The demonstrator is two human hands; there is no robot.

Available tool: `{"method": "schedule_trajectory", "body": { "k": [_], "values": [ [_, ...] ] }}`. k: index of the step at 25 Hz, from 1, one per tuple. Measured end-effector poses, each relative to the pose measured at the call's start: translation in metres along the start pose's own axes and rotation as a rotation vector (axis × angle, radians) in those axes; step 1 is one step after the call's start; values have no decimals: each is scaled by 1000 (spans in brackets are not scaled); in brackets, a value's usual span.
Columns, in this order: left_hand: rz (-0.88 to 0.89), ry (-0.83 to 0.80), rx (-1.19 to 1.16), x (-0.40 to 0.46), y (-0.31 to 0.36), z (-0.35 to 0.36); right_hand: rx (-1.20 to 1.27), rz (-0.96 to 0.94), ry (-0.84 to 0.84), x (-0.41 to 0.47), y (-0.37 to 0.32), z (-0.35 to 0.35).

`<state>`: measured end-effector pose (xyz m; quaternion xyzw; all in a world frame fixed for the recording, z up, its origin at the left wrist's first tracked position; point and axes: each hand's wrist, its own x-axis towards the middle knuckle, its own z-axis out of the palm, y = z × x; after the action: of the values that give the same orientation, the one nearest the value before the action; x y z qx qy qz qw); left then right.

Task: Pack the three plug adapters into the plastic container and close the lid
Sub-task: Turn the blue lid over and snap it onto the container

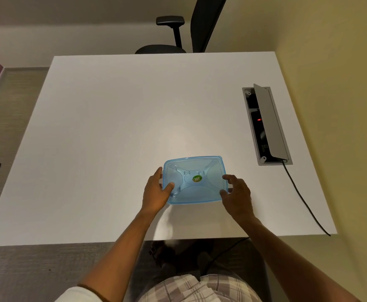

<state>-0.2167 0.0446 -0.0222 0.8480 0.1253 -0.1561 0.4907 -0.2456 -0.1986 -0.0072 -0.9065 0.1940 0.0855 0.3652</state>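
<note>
- The plastic container (194, 179) sits on the white table (117, 118) near its front edge, right of centre — its translucent blue lid (200, 192) is on top, a green sticker (197, 178) at the middle.
- The left hand (156, 190) grips the container's left side, thumb pressed on the lid.
- The right hand (237, 192) holds the right side, fingers curled at the rim.
- A socket box (265, 125) with raised flap lies near the table's right edge — a black cable (302, 197) runs from it over the front edge.

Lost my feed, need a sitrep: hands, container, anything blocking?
Left hand and right hand grip the container sides. Blue lid on. Adapters not visible. Nothing blocking on the table.
</note>
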Motion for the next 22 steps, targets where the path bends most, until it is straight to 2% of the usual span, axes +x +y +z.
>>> {"method": "schedule_trajectory", "body": {
  "k": [2,4,9,18,22],
  "values": [
    [-79,71,48,-2,-3,2,47,64,14,4,2,-1],
    [-120,70,63,-5,-7,4,112,166,0,8,6,-3],
    [-43,60,92,-8,-7,7,222,273,-90,15,17,-9],
    [-36,-29,187,-5,-5,7,485,436,-202,25,25,-12],
    [-102,-164,190,-2,-4,0,436,429,-191,26,30,-11]
  ]
}}
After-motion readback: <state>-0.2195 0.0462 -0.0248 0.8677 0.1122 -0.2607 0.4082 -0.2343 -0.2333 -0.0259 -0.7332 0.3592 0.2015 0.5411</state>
